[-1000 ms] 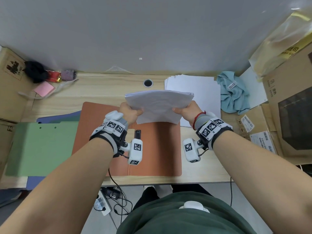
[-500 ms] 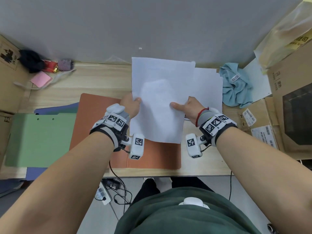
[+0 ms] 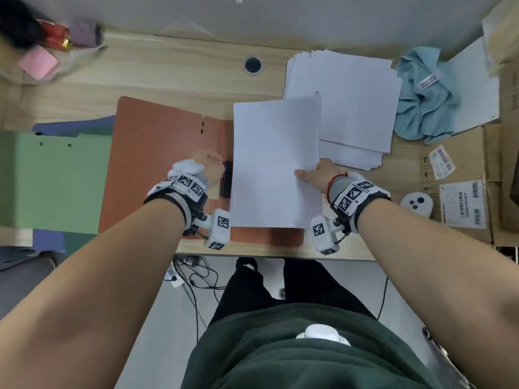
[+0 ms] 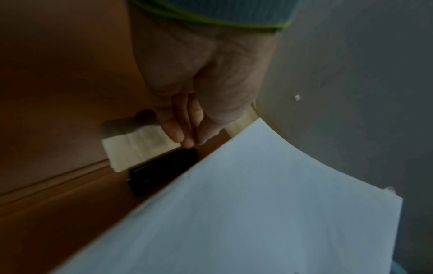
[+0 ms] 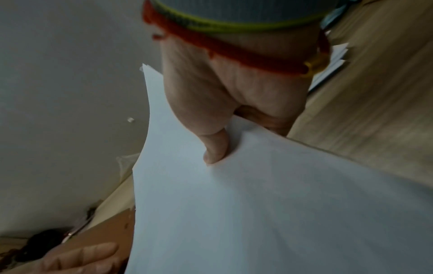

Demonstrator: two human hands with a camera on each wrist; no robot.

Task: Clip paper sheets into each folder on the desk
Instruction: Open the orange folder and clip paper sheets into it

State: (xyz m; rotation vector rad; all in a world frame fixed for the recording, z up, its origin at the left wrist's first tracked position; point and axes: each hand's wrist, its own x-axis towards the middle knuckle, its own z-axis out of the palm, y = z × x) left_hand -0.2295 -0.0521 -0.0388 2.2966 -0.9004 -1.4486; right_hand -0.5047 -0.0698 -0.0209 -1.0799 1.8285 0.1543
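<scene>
An orange folder (image 3: 157, 153) lies open on the desk, with a black clip (image 3: 226, 178) at its spine. A bundle of white paper sheets (image 3: 275, 164) lies over the folder's right half. My right hand (image 3: 311, 172) pinches the bundle's right edge, thumb (image 5: 215, 153) on top and fingers underneath. My left hand (image 3: 209, 164) is just left of the sheets. Its straight fingertips (image 4: 187, 140) touch the top end of the black clip (image 4: 161, 170). The sheets (image 4: 257, 213) cover the clip's right side.
A loose stack of white paper (image 3: 356, 108) sits at the back right, beside a crumpled blue cloth (image 3: 424, 96) and cardboard boxes (image 3: 460, 186). A green folder (image 3: 56, 181) lies on a blue one (image 3: 73, 126) at the left. A cable hole (image 3: 252, 64) is behind the folder.
Both hands held the sheets up in the air. Now the sheets are down on the folder's right half, and my left hand has let go and moved to the black clip.
</scene>
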